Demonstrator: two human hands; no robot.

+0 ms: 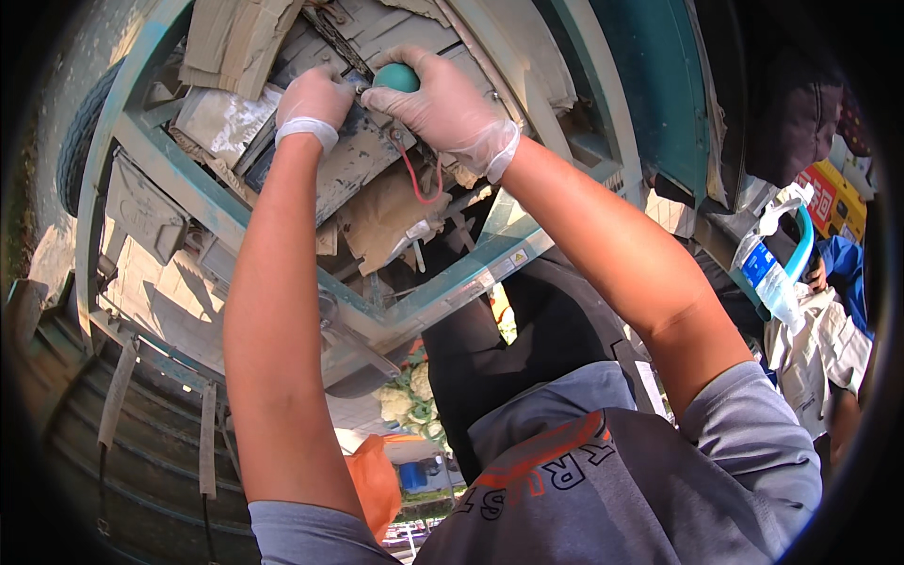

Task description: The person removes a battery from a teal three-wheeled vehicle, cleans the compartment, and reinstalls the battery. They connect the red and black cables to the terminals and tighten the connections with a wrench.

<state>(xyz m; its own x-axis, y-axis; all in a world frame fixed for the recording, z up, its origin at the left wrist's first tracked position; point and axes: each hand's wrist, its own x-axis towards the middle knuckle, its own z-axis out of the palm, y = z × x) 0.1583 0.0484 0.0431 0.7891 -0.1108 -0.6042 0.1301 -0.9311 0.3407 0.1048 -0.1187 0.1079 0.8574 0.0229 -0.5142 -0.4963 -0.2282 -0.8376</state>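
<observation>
1 round green object (396, 77) sits in right hand (443, 105), near left hand (316, 98).

Bright sunlight and shadows fall across pale paving (160, 299), grey ground (75, 61) farther left

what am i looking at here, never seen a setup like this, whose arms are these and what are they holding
There's no robot here, just one person's arms. The single picture comes from a wide fisheye camera worn on the head, looking down, so straight edges bend near the rim. Both hands wear thin, see-through gloves. The right hand is curled around a green round object; the left hand is close beside it, its grip unclear. Around them are worn cardboard pieces inside a teal metal frame.
</observation>
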